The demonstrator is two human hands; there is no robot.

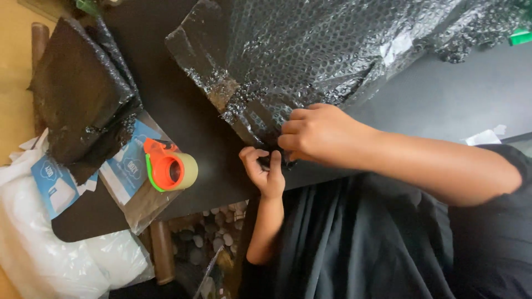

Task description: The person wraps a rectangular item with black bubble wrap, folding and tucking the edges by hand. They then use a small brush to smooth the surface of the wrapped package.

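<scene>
Both hands pinch the near edge of the black bubble wrap (310,50): right hand (318,135) above, left hand (265,169) below. Light, floppy, slick; best gripped at that edge.

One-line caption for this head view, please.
Both hands, left and right, pinch a black bubble-wrap edge; tape dispenser alongside.

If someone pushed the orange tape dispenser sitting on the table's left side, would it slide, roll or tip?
The orange tape dispenser seems to rest on its side on a clear plastic packet, so it would probably slide rather than roll. Its tape roll is round and could roll if stood up. It looks light plastic, so a nudge might carry it off the table's edge.
</scene>
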